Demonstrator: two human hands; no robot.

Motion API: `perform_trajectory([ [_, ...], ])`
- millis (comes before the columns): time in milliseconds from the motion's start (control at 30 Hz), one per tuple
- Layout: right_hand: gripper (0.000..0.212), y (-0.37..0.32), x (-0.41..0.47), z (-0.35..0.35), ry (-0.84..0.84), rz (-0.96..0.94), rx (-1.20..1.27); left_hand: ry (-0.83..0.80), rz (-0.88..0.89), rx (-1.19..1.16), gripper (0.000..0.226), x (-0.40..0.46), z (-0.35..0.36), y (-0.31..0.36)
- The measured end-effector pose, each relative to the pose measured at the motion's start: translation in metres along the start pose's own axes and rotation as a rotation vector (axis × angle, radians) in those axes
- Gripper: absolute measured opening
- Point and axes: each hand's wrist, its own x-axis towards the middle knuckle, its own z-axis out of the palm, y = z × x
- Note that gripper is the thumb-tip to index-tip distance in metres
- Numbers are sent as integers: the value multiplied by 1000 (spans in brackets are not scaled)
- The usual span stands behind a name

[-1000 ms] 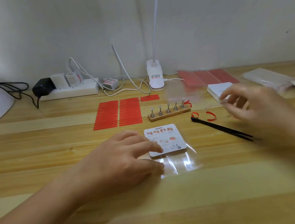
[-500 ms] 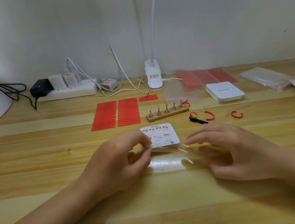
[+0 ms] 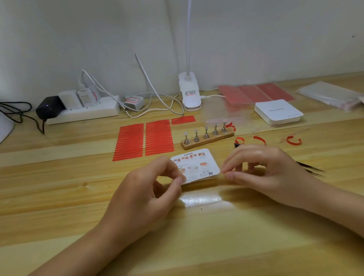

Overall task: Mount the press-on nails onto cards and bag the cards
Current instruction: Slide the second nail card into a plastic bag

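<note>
Your left hand (image 3: pixel 146 190) and right hand (image 3: pixel 260 171) each pinch the clear bag (image 3: pixel 201 198) holding 1 card (image 3: pixel 195 166); sealing seems left.

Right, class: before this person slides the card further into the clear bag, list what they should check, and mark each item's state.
1. Left hand pinches the bag's left edge: ok.
2. Right hand pinches the right edge: ok.
3. Card lies between the hands: ok.
4. Clear bag mouth open: cannot tell.
5. Nails mounted on the card: cannot tell; printed side faces up.
6. Tweezers away from the bag: ok.
</note>
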Motion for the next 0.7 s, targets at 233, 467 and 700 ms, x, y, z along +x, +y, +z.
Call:
perform_trajectory([
  [233, 6, -1, 1, 8, 27, -6, -57, -81, 20, 6, 15, 0, 3, -1],
  [467, 9, -4, -1, 8, 66, 27, -90, -119, 23, 71, 12, 4, 4, -6],
  [700, 16, -10, 5, 9, 72, 219, 7, -65, -122, 85, 26, 9, 8, -4],
])
